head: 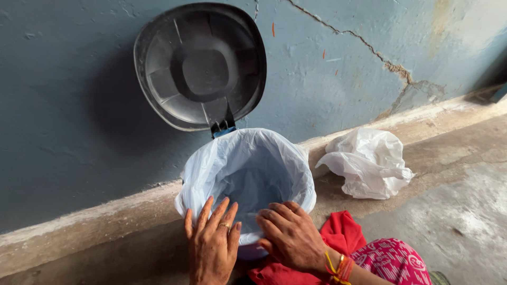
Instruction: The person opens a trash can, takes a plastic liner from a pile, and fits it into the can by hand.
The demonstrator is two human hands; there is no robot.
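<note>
Both hands are pressing the white bin liner (248, 163) over the pedal bin's near rim. L hand (212, 244) is lying flat, fingers spread; R hand (290, 235) is curling, probably pinching film. Liner is thin, soft, slippery; best gripped at folded edge.

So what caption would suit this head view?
Both hands, left hand and right hand, press a white liner over an open bin's rim.
</note>
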